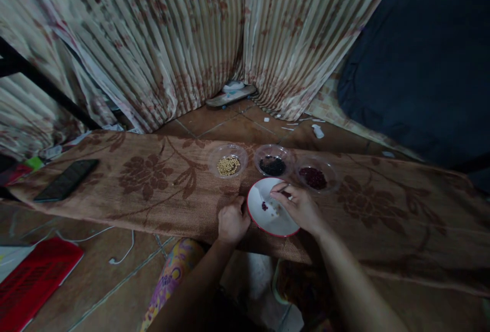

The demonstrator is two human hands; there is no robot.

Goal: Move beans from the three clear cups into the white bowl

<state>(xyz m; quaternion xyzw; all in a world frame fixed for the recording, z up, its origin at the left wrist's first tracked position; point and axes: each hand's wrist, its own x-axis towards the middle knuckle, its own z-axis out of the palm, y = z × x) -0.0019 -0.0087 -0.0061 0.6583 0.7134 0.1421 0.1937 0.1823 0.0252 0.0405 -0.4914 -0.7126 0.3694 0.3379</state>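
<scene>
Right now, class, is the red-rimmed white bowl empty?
Not empty: a few small dark red pieces lie inside the bowl.

A black rectangular phone lies at the left, a thin white cable and a flat red-and-white item at lower left. Pale striped fabric curtains with reddish floral patches hang across upper left and centre, a grey blue-wheeled board at their foot; dark blue fabric fills the upper right

Home interior, floral striped curtains, tiled floor, flower-patterned tablecloth, skateboard.
</scene>
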